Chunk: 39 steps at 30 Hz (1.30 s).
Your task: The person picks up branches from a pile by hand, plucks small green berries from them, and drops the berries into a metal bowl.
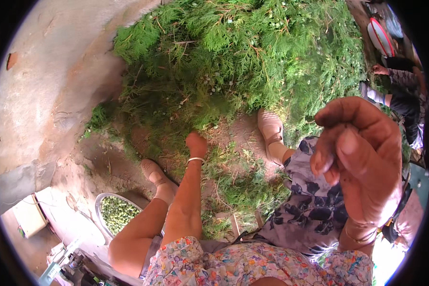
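My left hand (pixel 196 144), a pale bangle at its wrist, reaches down to the near edge of a heap of green conifer branches (pixel 233 43). Its fingers are curled closed, and whatever they may grip is hidden. Close to the camera at the right, my right hand (pixel 367 157) is raised with dark-stained fingers bent in toward the thumb. Anything inside that curl is too small or too hidden to tell. The branches carry flat, feathery sprays and small pale cones. A metal basin (pixel 98 209) full of small green cones stands at the lower left.
My shoes (pixel 271 125) rest on bare soil strewn with loose sprigs (pixel 238 178). A plastered wall (pixel 57 71) rises at the left. Another person's hand (pixel 380 69) and striped sock (pixel 374 94) show at the far right, below a red-rimmed white basin (pixel 380 37).
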Available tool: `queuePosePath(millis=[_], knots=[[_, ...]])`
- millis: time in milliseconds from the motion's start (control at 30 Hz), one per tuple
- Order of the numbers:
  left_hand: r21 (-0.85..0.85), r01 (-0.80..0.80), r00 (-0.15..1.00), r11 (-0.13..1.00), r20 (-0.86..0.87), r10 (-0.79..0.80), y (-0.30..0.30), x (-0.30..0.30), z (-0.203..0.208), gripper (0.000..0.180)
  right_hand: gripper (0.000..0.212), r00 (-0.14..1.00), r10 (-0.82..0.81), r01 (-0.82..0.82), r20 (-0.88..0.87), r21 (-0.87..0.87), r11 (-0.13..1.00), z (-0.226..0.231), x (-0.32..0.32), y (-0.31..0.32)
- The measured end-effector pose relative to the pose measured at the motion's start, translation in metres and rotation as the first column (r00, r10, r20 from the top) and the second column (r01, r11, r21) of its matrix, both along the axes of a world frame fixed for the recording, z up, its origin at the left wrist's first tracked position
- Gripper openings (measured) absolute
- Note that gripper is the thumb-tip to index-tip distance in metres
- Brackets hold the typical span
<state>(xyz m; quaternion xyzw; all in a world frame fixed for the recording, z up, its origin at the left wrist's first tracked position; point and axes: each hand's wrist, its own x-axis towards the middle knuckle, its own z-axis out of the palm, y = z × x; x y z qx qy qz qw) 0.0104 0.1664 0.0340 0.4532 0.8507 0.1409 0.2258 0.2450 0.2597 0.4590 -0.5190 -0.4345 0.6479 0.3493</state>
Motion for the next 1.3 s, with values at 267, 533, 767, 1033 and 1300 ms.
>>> queuePosePath(millis=[267, 533, 767, 1033, 1300], knots=[[0.214, 0.120, 0.992, 0.970, -0.069, -0.107, 0.011, 0.011, 0.000, 0.027, 0.050, 0.999, 0.016, -0.015, -0.034, 0.014, 1.000, -0.003, 0.010, -0.002], [-0.075, 0.221, 0.956, 0.972, -0.183, -0.231, 0.010, -0.002, -0.017, 0.027, 0.052, 1.000, -0.009, 0.009, 0.004, -0.077, 0.997, -0.003, -0.004, -0.007], [-0.195, -0.452, 0.280, 0.870, 0.895, 0.346, -0.032, 0.012, 0.027, 0.018, 0.052, 1.000, 0.020, -0.020, 0.002, -0.067, 0.998, -0.008, -0.002, -0.010], [0.227, 0.021, 0.951, 0.974, 0.294, -0.090, 0.014, 0.028, 0.011, 0.020, 0.055, 0.999, 0.031, -0.031, -0.012, 0.003, 1.000, -0.018, 0.000, -0.018], [-0.015, 0.131, 0.906, 0.991, 0.409, -0.113, 0.022, 0.024, 0.000, 0.024, 0.056, 1.000, 0.022, -0.025, 0.017, 0.179, 0.983, -0.017, -0.010, -0.021]])
